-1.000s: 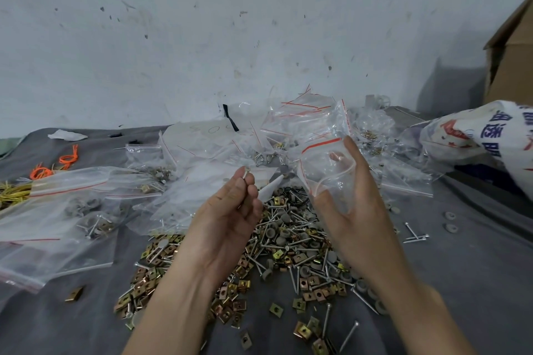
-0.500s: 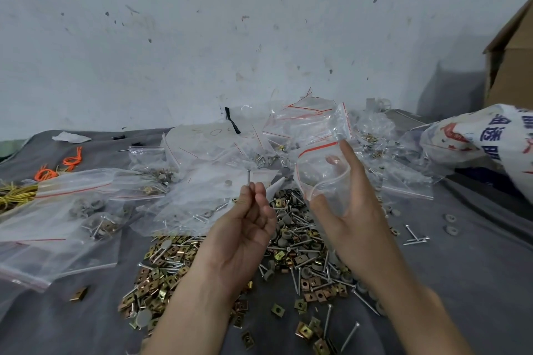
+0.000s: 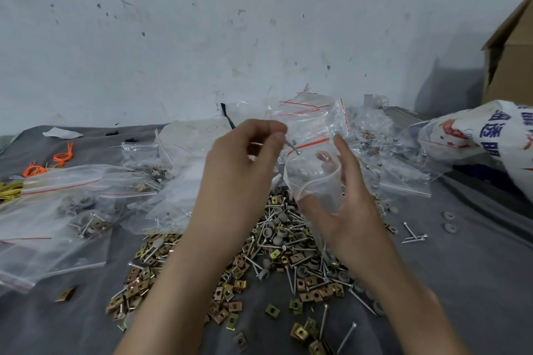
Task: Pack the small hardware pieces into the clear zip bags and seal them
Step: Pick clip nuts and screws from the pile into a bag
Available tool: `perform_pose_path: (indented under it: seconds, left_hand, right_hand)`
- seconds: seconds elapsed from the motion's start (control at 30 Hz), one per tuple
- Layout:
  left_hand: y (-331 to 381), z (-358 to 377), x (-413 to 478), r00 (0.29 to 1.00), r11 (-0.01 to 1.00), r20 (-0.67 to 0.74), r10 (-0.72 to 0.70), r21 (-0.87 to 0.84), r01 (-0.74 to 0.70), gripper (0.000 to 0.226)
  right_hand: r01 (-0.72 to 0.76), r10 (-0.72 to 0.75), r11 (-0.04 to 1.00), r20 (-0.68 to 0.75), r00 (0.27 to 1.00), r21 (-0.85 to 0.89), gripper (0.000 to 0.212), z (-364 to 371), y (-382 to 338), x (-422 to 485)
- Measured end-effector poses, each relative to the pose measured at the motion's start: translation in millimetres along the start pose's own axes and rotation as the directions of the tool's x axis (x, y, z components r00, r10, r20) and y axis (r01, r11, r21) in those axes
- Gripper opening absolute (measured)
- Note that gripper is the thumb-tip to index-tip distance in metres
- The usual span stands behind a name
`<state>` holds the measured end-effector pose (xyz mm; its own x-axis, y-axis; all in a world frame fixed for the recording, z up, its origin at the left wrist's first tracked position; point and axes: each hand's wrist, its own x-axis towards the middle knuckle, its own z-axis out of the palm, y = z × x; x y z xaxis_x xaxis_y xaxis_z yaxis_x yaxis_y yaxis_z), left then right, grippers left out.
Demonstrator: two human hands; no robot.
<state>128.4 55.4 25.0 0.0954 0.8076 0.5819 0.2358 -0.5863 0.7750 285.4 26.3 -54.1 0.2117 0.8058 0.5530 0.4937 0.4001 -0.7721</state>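
My right hand point(image 3: 343, 204) holds a small clear zip bag point(image 3: 313, 179) with a red seal line, its mouth spread open and facing up. My left hand point(image 3: 245, 164) is raised beside it and pinches small metal pieces point(image 3: 291, 145), a screw among them, right at the bag's mouth. Below both hands a heap of loose hardware point(image 3: 277, 256) lies on the grey cloth: brass square nuts, long screws and grey plastic caps.
Filled and empty zip bags point(image 3: 72, 202) lie at the left and behind the hands point(image 3: 305, 112). Orange and yellow ties point(image 3: 37, 167) sit far left. A printed white sack point(image 3: 484, 135) and a cardboard box point(image 3: 510, 49) stand right. Stray screws point(image 3: 412, 235) and washers lie right of the heap.
My left hand rose from over the heap and moved right to the bag's mouth with the pieces. My right hand kept the bag open, lifting it slightly.
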Motion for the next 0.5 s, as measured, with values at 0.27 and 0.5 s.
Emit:
perform_pose_path:
  seconds: [0.27,0.5]
  left_hand:
    - [-4,-2,6,0.993,0.991,-0.012,0.121,0.065,-0.12,0.022]
    - [-53,-17,1,0.925,0.896,0.354,-0.133,0.442,-0.04,0.018]
  right_hand:
    - [-0.047,0.057,0.977,-0.044,0.997,0.208,0.081,-1,4,9]
    - [-0.203,0.228,0.699,0.056,0.972,0.685,0.057,-11,-1,20]
